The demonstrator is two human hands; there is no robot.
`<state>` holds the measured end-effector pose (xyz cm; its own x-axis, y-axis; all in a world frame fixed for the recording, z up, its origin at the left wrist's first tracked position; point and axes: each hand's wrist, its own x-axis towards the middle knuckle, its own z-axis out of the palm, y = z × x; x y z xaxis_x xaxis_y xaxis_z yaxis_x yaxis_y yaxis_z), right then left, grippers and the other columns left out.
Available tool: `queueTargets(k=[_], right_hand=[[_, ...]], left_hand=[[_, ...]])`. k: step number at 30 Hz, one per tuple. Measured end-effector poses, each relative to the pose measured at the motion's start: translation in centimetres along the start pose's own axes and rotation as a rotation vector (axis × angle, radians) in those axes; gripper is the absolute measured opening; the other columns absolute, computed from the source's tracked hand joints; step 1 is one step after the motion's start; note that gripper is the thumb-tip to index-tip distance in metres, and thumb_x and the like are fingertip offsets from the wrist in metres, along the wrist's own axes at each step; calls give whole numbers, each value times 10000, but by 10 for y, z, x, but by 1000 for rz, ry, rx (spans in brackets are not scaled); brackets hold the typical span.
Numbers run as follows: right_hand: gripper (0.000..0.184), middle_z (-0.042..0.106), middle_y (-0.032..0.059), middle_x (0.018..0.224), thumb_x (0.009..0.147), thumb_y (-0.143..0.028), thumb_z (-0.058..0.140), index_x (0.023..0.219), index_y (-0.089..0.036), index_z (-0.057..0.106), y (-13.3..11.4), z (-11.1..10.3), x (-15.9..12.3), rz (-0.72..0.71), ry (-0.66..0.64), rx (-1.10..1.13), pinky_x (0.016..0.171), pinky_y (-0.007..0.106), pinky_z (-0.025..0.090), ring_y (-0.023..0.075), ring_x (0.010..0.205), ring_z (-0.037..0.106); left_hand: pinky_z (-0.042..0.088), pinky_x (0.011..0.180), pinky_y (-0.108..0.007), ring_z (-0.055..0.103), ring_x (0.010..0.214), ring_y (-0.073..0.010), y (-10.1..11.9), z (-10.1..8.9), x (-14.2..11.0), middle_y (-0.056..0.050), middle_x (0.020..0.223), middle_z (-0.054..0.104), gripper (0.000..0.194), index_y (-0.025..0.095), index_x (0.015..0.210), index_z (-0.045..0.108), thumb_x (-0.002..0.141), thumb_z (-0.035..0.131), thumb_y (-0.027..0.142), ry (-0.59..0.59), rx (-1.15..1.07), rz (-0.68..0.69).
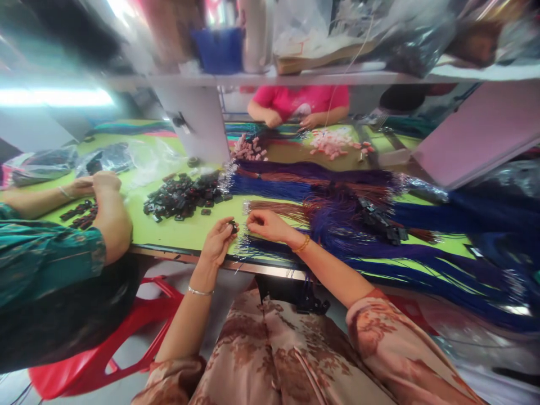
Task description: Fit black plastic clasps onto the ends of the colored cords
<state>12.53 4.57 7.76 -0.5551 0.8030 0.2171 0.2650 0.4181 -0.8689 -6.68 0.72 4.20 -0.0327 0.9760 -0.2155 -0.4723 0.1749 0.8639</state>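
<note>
Head view. The block [233, 226] is at the fingertips of the left hand [215, 241], over the near part of the desk [177, 233]. The left hand is closed on the block in a pinch. The block's long axis is too small to tell.

The right hand [270, 225] is directly right of the block, a narrow gap between them. Its fingers are curled, thumb close to forefinger; whether they grip a wire cannot be told.

The brown wires [291, 210] lie just beyond the right hand, the dark wires [272, 247] on its near side. Both run roughly left to right, metal ends [243, 243] toward the left hand. The right hand is nearer the wires; the left hand is nearer the pile [181, 197], beyond it and leftward.

Pose: left forearm steep, fingers up; right forearm slanting in from the right, fingers pointing left.
</note>
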Motion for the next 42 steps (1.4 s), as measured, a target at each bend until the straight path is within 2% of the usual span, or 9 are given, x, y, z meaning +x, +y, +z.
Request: queueTargets(k=[6, 11, 14, 20, 28, 35, 39, 42], right_hand=[[126, 497, -46, 584, 750, -233, 548, 720, -137, 623, -2, 14, -3, 27, 43, 25, 529, 192, 293, 70, 547, 385], [122, 441, -62, 542, 730, -252, 578, 704, -145, 632, 5, 18, -14, 47, 150, -37, 504, 198, 251, 67, 515, 343], [103, 472, -54, 554, 724, -244, 591, 699, -150, 625, 4, 19, -19, 26, 214, -116, 516, 204, 254, 70, 521, 355], [46, 532, -32, 612, 713, -178, 575, 715, -159, 617, 3, 20, -23, -68, 236, -192, 554, 213, 286, 81, 557, 403], [50, 569, -14, 654, 762, -199, 568, 731, -173, 597, 5, 24, -25, -153, 297, -219, 583, 224, 329, 97, 584, 445], [34, 558, -14, 657, 763, -191, 566, 737, -181, 584, 7, 24, -25, -183, 296, -265, 582, 225, 336, 102, 586, 448], [39, 543, -16, 644, 767, -189, 560, 746, -182, 592, 8, 24, -27, -190, 286, -254, 573, 223, 332, 101, 582, 444], [55, 522, -24, 614, 757, -205, 568, 726, -174, 601, 9, 25, -27, -139, 274, -214, 561, 221, 320, 93, 560, 428]], left_hand=[[531, 675, -194, 650, 740, -104, -9, 8, -8, -47, 835, 681, 251, 134, 978, 656, 733, 708, 134, -54, -147, -70], [542, 695, -196, 646, 745, -100, -14, 14, -13, -49, 846, 686, 242, 134, 996, 666, 756, 670, 110, -81, -215, -105], [542, 695, -189, 650, 758, -107, -15, 17, -14, -57, 848, 688, 251, 120, 999, 672, 749, 671, 98, -102, -233, -126], [542, 700, -187, 641, 744, -101, -14, 20, -15, -47, 849, 679, 198, 125, 944, 681, 749, 676, 98, -128, -237, -136], [546, 688, -189, 647, 748, -106, -16, 19, -15, -50, 849, 680, 207, 122, 943, 669, 738, 696, 103, -107, -231, -130], [547, 693, -187, 640, 739, -92, -17, 20, -16, -34, 858, 680, 203, 138, 925, 675, 727, 714, 116, -94, -220, -126], [550, 685, -183, 639, 725, -85, -20, 20, -16, -19, 850, 670, 217, 137, 899, 671, 696, 745, 119, -39, -203, -110], [550, 672, -179, 637, 702, -77, -22, 20, -15, -8, 835, 669, 230, 140, 876, 669, 669, 770, 129, 20, -179, -86]])
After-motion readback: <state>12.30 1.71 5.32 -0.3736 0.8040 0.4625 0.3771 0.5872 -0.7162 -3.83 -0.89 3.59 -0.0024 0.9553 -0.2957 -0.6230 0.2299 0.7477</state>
